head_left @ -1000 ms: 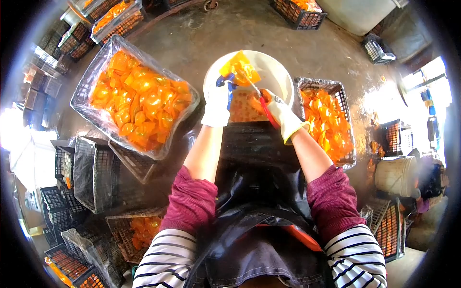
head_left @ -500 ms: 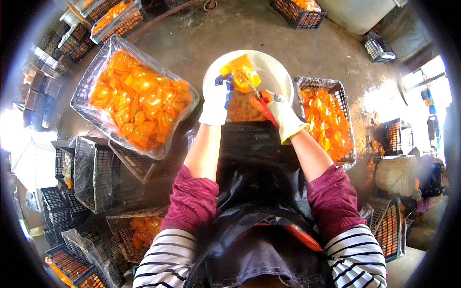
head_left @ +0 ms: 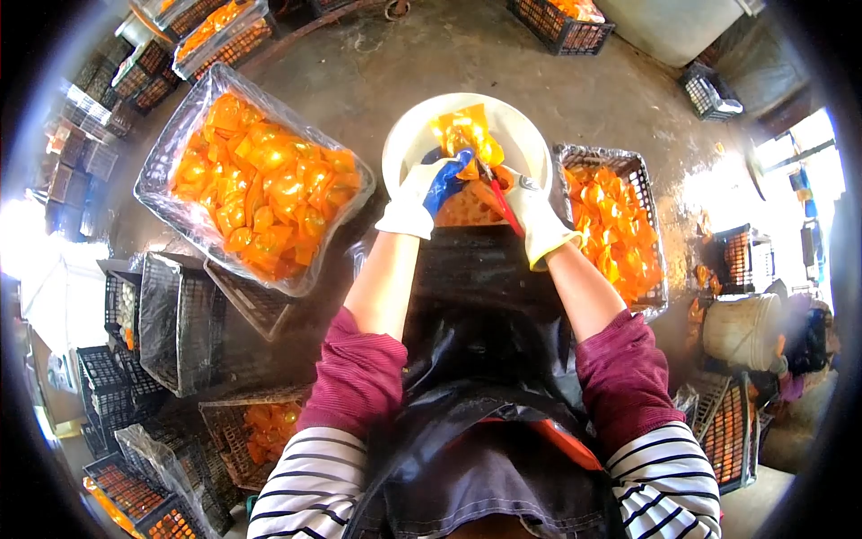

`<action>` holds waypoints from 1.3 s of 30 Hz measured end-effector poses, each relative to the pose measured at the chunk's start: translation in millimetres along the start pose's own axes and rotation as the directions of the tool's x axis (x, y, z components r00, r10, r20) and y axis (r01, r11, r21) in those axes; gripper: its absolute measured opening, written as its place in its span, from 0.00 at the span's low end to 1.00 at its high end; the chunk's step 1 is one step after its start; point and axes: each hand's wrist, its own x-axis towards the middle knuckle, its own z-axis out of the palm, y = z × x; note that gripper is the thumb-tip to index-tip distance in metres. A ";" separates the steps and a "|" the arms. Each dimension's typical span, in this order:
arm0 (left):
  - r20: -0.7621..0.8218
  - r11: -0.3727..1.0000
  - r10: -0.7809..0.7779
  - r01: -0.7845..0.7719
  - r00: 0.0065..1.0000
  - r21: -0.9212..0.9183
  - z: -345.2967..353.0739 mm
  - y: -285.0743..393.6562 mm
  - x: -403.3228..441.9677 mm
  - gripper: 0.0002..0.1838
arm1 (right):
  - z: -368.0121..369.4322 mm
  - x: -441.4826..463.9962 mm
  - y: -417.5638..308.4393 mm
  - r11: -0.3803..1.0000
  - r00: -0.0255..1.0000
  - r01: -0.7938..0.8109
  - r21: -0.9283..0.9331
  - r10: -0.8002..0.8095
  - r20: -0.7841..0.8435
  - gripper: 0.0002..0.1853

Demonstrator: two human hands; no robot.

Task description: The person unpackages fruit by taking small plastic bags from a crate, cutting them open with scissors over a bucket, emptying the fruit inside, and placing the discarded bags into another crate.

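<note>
My left hand (head_left: 429,191), in a white and blue glove, is closed on a glossy orange piece (head_left: 465,130), wet-looking and yellowish in places; its exact kind I cannot make out. Gripped in my right hand (head_left: 532,214), in a white glove with a yellow cuff, are red-handled scissors (head_left: 505,205). Their metal part points at the orange piece and is partly hidden by it and the fingers. Both hands are over a round white basin (head_left: 535,135), where small orange-pink bits show at the near side.
On the left, a plastic-lined crate (head_left: 337,235) is heaped with orange pieces. A dark crate (head_left: 654,193) with similar pieces stands at right. Stacked crates (head_left: 171,323) sit at lower left, and a white bucket (head_left: 741,330) stands far right. Wet floor (head_left: 431,54) lies beyond the basin.
My left hand has turned and shifted right, closer to the right hand. The orange piece has moved slightly right, and the scissors have become steeper.
</note>
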 end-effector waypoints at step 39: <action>-0.228 0.986 0.167 -0.166 0.959 0.024 -2.4 -19.7 26.9 0.12 | 1.9 -8.3 -19.6 0.891 0.996 -0.077 -0.448 0.087 0.002 0.16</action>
